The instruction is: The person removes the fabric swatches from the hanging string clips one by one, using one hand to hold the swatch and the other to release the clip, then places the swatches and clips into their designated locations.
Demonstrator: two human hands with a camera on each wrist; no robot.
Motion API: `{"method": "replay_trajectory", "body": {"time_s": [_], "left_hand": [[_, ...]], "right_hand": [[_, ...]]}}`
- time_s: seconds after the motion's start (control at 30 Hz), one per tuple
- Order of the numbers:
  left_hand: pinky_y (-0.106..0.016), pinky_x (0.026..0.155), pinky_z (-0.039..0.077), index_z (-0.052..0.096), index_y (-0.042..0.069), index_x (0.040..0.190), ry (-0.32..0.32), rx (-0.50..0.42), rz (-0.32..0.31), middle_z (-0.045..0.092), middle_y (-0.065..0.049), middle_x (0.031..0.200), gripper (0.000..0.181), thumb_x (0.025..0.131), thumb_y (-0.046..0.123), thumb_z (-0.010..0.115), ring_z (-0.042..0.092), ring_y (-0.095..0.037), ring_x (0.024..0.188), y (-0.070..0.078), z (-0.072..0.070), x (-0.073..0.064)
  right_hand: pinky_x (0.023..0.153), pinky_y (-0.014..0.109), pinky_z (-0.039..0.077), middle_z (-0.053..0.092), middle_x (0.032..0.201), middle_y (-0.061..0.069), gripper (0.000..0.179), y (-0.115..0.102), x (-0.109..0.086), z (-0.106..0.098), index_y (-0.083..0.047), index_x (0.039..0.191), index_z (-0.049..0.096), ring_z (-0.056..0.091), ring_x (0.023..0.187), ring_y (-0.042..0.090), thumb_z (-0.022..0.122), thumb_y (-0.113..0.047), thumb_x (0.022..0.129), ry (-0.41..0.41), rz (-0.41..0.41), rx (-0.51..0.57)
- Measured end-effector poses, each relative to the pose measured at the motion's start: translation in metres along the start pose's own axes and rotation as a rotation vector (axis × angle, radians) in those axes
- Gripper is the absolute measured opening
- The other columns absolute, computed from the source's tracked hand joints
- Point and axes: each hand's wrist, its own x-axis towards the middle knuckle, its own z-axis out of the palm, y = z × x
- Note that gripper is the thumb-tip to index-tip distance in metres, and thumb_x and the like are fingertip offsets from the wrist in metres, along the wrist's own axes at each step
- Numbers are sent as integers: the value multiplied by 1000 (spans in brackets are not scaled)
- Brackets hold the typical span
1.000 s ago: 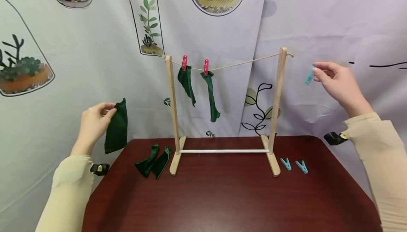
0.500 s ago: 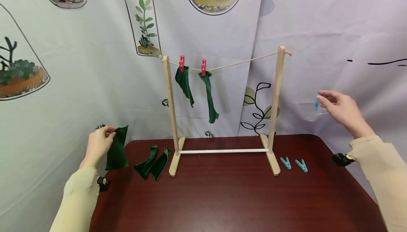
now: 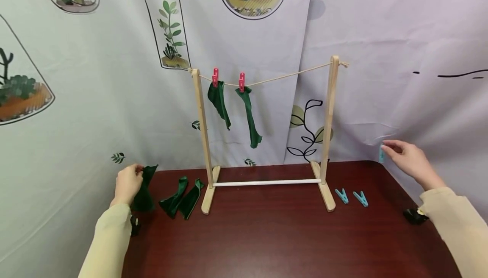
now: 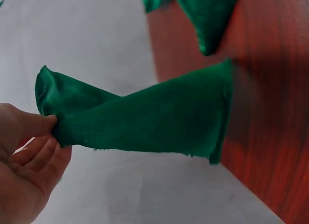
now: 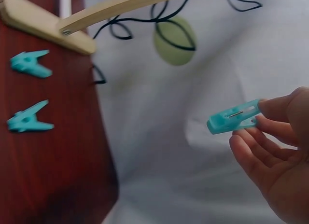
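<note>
My left hand (image 3: pixel 127 184) pinches one end of a dark green cloth (image 4: pixel 145 113) between thumb and fingers. The cloth hangs down at the table's left edge. To its right, two more green cloths (image 3: pixel 173 199) lie bunched on the table. At the far right my right hand (image 3: pixel 408 163) pinches a light blue clothespin (image 5: pixel 234 118) by its handle ends. Two matching blue clothespins (image 3: pixel 342 195) lie on the table beside the rack's right foot. On the rack's string (image 3: pixel 289 76), two red clothespins (image 3: pixel 215 77) hold up two green cloths (image 3: pixel 249 117).
A wooden rack (image 3: pixel 202 129) with a white crossbar (image 3: pixel 267 182) stands at the back of the dark red table (image 3: pixel 259 235). Behind it hangs a pale curtain (image 3: pixel 362 28) with printed plants.
Both hands have come down toward table height, still holding the cloth and the blue clothespin. My left hand has also shifted right. The view has drifted slightly.
</note>
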Motion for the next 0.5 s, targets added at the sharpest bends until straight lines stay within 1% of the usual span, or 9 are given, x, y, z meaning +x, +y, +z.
{"method": "replay_trajectory", "body": {"time_s": [0.07, 0.23, 0.4, 0.5], "left_hand": [[-61, 75, 50, 66, -14, 110, -9, 8, -9, 65, -35, 106, 20, 97, -4, 54, 63, -50, 89, -4, 7, 1], [-60, 76, 50, 66, -13, 110, -30, 9, -64, 65, -36, 106, 21, 97, -3, 53, 63, -51, 90, -9, 24, 3], [-59, 75, 50, 65, -12, 109, -48, -17, -117, 65, -35, 104, 20, 97, -1, 54, 63, -49, 89, -13, 42, 0], [-59, 77, 49, 66, -11, 108, -42, -37, -157, 65, -35, 105, 20, 97, 1, 55, 62, -50, 90, -15, 50, -3]], "right_hand": [[84, 67, 43, 45, 135, 43, 63, 4, -3, 5, 10, 146, 41, 45, 118, 59, 41, -41, 109, -24, 12, -11], [84, 67, 44, 45, 134, 43, 62, 16, -10, 17, 12, 144, 42, 47, 116, 59, 42, -39, 109, -53, 19, -39], [83, 64, 46, 45, 134, 44, 61, 27, -16, 30, 14, 141, 45, 48, 115, 59, 46, -38, 108, -59, 20, -27], [82, 62, 47, 49, 131, 44, 59, 36, -19, 39, 15, 137, 49, 51, 112, 58, 48, -36, 107, -44, 9, -22]]}}
